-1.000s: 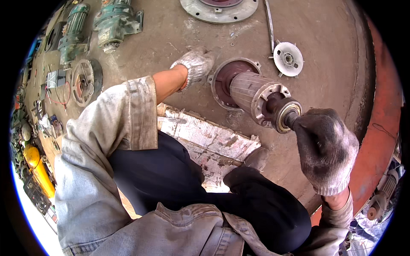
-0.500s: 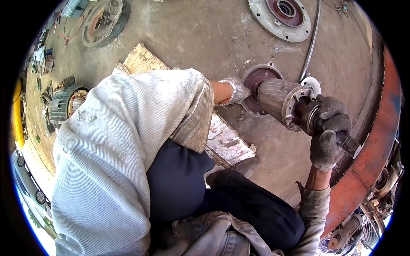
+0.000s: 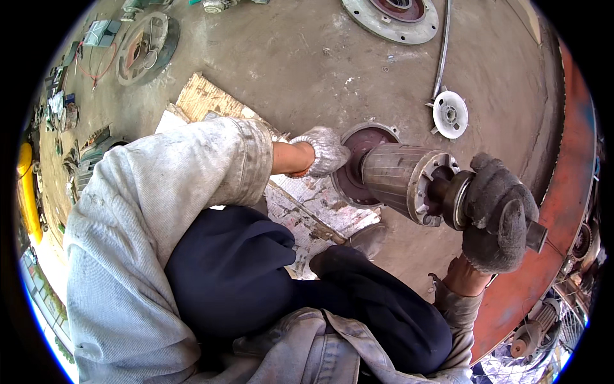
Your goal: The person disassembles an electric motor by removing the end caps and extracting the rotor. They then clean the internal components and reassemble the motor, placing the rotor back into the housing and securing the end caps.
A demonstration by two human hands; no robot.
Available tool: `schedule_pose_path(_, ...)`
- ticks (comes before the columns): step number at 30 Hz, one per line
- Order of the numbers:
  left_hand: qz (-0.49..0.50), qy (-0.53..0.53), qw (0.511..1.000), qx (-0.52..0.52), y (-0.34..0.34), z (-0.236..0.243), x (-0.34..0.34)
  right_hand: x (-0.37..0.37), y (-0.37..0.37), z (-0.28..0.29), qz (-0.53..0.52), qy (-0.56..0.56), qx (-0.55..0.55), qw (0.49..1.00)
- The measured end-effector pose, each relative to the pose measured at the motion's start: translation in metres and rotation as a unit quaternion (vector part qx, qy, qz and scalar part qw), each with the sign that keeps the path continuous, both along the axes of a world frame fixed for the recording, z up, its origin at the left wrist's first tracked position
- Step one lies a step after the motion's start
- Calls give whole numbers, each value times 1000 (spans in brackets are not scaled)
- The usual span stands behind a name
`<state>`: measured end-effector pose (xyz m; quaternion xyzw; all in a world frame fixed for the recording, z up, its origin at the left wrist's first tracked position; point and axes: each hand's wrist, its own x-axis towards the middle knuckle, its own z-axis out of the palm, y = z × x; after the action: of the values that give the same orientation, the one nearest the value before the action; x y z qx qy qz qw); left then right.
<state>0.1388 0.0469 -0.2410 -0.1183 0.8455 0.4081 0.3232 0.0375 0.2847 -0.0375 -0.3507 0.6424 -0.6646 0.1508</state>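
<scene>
A: The right hand, gloved, has its fingers wrapped tight round the shaft end of the ribbed rotor; the left hand presses closed fingers on the far end, by the round red end cover on the concrete floor.

B: So it's being lifted or steadied; next it wants an even two-handed carry (it looks heavy).

A: Containers? None shows; only a flange ring and white fan nearby.

1. The right hand in its dark glove covers the end of the rotor's shaft.
2. The left hand hides part of the round cover's rim.
3. The top edge cuts off the grey ring.
4. The clutter at left is too small to identify.
</scene>
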Motion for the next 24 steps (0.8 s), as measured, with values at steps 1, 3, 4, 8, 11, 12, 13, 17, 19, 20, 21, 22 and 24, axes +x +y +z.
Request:
schedule_pose_path(1, 2, 13, 1000, 7, -1, 12, -2, -2, 3, 9, 21, 16, -10, 1000)
schedule_pose_path(3, 2, 41, 999, 26, -3, 34, -12, -9, 10, 29, 77, 57, -18, 995)
schedule_pose_path(4, -12, 30, 999, 36, -6, 54, -25, -13, 21, 39, 82, 81, -19, 993)
schedule_pose_path(8, -30, 37, 998, 51, -16, 81, -56, -22, 39, 60, 69, 116, -10, 991)
schedule_pose_path(11, -7, 29, 998, -54, -21, 62, -61, -22, 1, 31, 56, 90, 25, 994)
schedule_pose_path(12, 11, 7, 995, -101, -24, 41, -51, -25, -9, -5, 36, 64, 31, 997)
schedule_pose_path(13, -12, 14, 992, -128, -23, 21, -51, -31, -10, -29, 6, 48, 49, 998)
schedule_pose_path(17, -8, -21, 994, -104, -17, -26, -55, -50, 6, -51, -56, -1, 37, 998)
schedule_pose_path(19, 6, -34, 995, -93, -19, -32, -55, -48, 10, -53, -69, -19, 15, 997)
schedule_pose_path(20, 12, -41, 995, -88, -20, -35, -55, -45, 15, -53, -77, -31, 8, 996)
schedule_pose_path(21, 22, -48, 995, -86, -22, -34, -53, -43, 19, -51, -82, -62, -6, 995)
schedule_pose_path(22, 26, -51, 995, -78, -20, -38, -57, -46, 28, -54, -91, -84, -17, 992)
schedule_pose_path(24, 23, -38, 996, -78, -15, -46, -64, -51, 47, -60, -107, -133, -38, 984)
